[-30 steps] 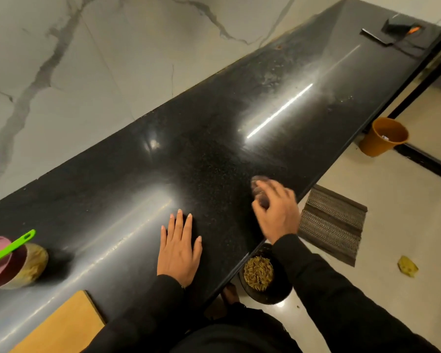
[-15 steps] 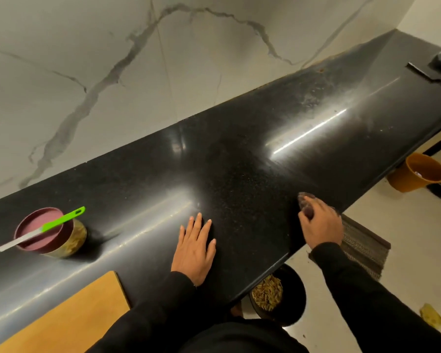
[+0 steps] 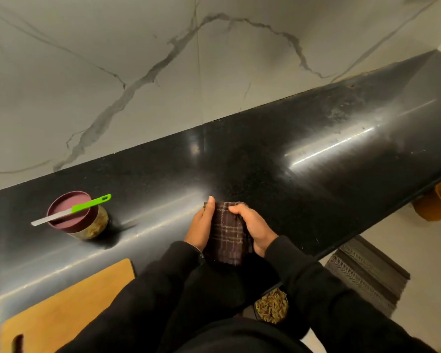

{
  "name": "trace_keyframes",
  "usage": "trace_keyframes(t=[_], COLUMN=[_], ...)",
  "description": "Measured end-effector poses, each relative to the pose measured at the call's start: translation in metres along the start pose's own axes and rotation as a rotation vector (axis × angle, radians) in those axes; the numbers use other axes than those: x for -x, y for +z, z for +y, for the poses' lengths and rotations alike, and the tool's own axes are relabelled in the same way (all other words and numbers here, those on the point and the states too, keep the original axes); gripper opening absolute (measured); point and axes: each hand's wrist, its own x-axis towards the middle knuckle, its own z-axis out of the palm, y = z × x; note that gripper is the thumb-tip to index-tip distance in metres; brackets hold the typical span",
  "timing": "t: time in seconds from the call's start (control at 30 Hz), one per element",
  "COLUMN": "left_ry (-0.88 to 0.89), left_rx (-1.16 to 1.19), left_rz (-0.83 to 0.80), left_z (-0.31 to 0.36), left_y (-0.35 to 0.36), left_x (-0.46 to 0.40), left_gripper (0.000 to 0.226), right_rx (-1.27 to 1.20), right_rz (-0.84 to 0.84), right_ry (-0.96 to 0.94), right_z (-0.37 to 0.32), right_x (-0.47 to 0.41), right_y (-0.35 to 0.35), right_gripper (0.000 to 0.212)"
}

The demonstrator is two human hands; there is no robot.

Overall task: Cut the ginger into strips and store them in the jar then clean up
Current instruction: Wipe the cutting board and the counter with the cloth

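Head view: both hands, left hand (image 3: pixel 200 226) and right hand (image 3: pixel 255 229), clamp a checked cloth (image 3: pixel 225 235) above the black tabletop (image 3: pixel 265 174); knife (image 3: pixel 70 210) rests across the jar (image 3: pixel 78 219).

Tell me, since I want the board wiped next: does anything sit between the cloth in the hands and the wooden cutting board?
Nothing visible does. Both hands, left hand and right hand, hold the checked cloth over the counter. The cutting board lies to the lower left with bare counter between. The jar carrying the knife stands farther back.
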Motion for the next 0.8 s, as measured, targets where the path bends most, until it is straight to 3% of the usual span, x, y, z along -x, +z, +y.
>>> trace_keyframes(t=[0.13, 0.2, 0.27, 0.4, 0.57, 0.8], left_ry=[-0.030, -0.062, -0.147, -0.308, -0.253, -0.102], left_rx=[0.007, -0.020, 0.130, 0.305, 0.265, 0.240], left_rz=[0.016, 0.143, 0.273, 0.355, 0.256, 0.533], left_z=[-0.006, -0.010, -0.008, 0.004, 0.009, 0.039], left_y=[-0.009, -0.007, -0.007, -0.015, -0.029, -0.053], left_x=[-0.002, -0.006, -0.014, -0.026, -0.034, -0.076], left_gripper=[0.033, 0.032, 0.032, 0.024, 0.028, 0.030], right_rx=[0.185, 0.218, 0.243, 0.419, 0.465, 0.563], right_rz=[0.061, -0.004, -0.037, -0.076, 0.100, 0.039], right_ry=[-0.023, 0.003, -0.006, -0.026, -0.076, -0.218], right_z=[-0.001, -0.001, 0.000, 0.004, -0.023, -0.066], right_x=[-0.025, -0.031, -0.036, -0.054, -0.084, -0.137], right_y=[0.004, 0.003, 0.002, 0.000, 0.006, 0.021], right_gripper=[0.056, 0.049, 0.036, 0.043, 0.033, 0.023])
